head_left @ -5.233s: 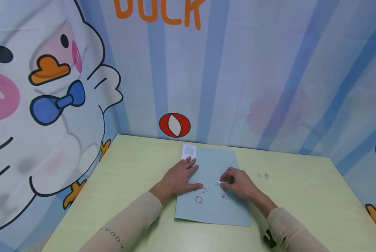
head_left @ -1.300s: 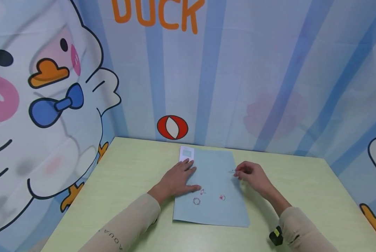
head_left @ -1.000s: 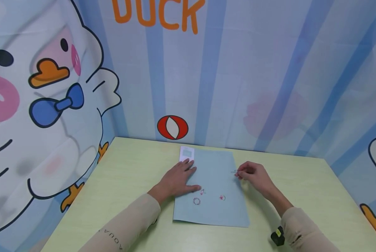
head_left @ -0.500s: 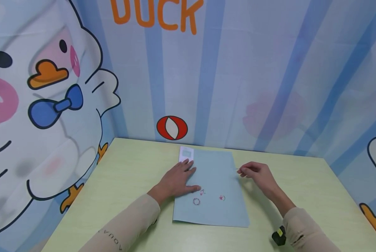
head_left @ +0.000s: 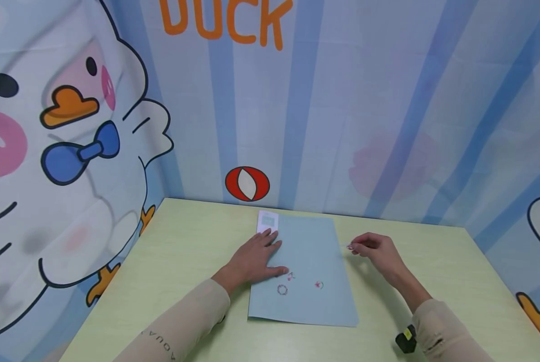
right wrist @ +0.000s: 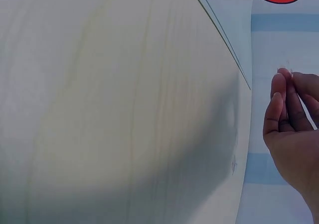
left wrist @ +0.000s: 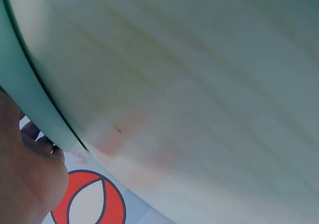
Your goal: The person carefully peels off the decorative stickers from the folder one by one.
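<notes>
My left hand [head_left: 251, 257] lies with spread fingers on the left part of a blue-grey sheet [head_left: 308, 306], its fingertips by a small white card [head_left: 267, 221]. Small stickers are on the sheet: a wreath-like ring [head_left: 282, 289], a red star with a curved line [head_left: 319, 285] and a pinkish design [head_left: 291, 276] by my left thumb. Just past the sheet's right edge, my right hand [head_left: 378, 254] is raised above the table. Its thumb and fingertips pinch a tiny clear sticker [right wrist: 282, 66], whose print is too small to read.
A pale yellow table [head_left: 432, 281] carries the sheet. Behind it hangs a printed duck backdrop [head_left: 324, 125]. One small mark [right wrist: 234, 164] shows on the table in the right wrist view. A dark wrist device [head_left: 406, 339] sits under my right cuff.
My right hand has moved from above the middle of the sheet rightward past its right edge, still pinching the small clear sticker. My left hand stays in place.
</notes>
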`<state>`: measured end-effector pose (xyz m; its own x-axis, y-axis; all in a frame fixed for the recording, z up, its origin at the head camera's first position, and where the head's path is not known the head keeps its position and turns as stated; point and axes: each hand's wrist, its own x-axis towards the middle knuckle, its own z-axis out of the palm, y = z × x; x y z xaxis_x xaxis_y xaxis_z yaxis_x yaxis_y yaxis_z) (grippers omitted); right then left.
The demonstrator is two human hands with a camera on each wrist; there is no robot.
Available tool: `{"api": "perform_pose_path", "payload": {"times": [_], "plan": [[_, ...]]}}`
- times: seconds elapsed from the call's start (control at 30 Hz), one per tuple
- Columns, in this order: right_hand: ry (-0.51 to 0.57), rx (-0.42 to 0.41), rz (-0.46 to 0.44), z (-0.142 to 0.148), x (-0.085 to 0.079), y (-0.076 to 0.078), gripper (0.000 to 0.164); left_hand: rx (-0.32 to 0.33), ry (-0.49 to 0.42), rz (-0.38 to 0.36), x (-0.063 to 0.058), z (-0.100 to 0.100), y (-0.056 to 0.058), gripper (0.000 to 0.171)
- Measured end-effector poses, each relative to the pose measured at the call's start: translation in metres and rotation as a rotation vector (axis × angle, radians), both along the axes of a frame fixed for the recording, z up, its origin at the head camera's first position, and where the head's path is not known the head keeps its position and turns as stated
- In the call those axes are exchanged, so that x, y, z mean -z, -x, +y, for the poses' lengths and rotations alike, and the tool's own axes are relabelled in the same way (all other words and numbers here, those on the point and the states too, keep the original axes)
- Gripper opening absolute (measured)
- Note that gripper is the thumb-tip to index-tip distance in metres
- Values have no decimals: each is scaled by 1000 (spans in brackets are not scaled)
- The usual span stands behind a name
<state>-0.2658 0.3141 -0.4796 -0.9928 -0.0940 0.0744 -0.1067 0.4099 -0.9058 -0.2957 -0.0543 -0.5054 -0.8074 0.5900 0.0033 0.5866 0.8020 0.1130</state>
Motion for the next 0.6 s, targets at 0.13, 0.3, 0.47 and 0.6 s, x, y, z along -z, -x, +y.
{"api": "perform_pose_path", "payload": {"times": [0.13,0.3,0.47,0.6], "plan": [[-13,20,14,4,-2,-1,26,0,2,-5,-1,0,0,88],[-10,42,15,16,-5,0,33,2,6,4,0,-1,0,88],[3,96,-8,33,-5,-1,40,7,-1,5,-1,-1,-1,88],[22,139,-15,48,-2,-2,40,4,5,3,-1,-1,-1,88]]}}
